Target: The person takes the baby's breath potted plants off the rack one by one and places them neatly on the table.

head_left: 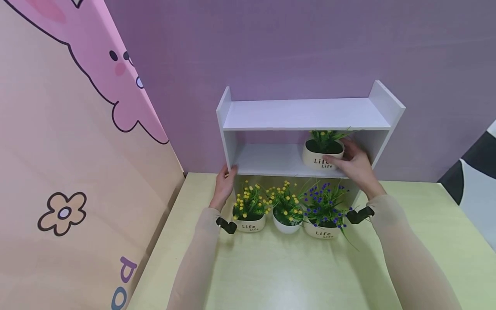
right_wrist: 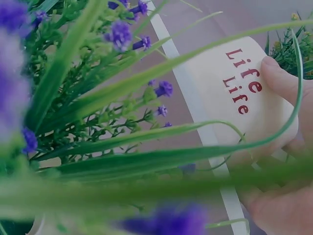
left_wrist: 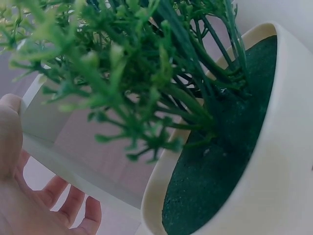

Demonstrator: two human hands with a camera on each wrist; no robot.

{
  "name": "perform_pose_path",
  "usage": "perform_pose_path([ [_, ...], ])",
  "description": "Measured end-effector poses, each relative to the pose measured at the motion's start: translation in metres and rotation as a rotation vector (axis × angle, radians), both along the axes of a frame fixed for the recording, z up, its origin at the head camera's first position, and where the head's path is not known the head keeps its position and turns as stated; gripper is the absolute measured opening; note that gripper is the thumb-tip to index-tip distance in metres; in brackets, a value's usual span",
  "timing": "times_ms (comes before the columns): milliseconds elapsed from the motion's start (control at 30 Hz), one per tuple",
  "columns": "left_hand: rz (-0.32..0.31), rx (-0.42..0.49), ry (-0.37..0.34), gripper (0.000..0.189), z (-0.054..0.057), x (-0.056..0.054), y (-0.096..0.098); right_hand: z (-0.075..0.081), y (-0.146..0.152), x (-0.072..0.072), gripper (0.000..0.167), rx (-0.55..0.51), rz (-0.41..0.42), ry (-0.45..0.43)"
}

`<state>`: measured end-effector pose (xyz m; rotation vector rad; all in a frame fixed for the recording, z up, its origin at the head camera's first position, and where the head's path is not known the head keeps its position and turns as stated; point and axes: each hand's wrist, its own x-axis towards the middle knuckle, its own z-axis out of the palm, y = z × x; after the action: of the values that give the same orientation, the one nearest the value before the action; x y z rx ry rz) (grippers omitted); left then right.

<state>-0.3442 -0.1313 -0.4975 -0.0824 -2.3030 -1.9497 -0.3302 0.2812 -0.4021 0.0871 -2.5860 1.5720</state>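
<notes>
A white two-tier shelf (head_left: 267, 160) stands against the purple wall. On its middle board, at the right, is a cream oval flowerpot (head_left: 314, 160) with "Life Life" lettering and a yellow-flowered plant. My right hand (head_left: 358, 167) grips this pot by its right end, thumb across the front (right_wrist: 288, 81); the other fingers are mostly hidden behind. My left hand (head_left: 224, 188) holds the shelf's left side panel near the middle board, with fingers curled around its edge, as the left wrist view of the hand (left_wrist: 29, 191) shows.
Below the middle board, a cream pot with yellow flowers (head_left: 249, 226), a round white pot (head_left: 286, 228) and a cream pot with purple flowers (head_left: 323, 232) stand in a row on the pale table (head_left: 279, 275). A decorated panel (head_left: 97, 172) borders the left side.
</notes>
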Motion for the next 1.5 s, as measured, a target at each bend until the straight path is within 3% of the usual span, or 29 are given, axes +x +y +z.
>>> perform_pose_path([
  [467,-0.009,0.016,0.0,0.06,0.001,0.002,0.0,0.002,0.001,0.013,0.098,0.028,0.018,-0.039],
  [1500,-0.004,0.003,-0.006,0.06,0.0,0.002,0.0,0.003,0.004,0.041,0.099,0.056,0.042,0.008],
])
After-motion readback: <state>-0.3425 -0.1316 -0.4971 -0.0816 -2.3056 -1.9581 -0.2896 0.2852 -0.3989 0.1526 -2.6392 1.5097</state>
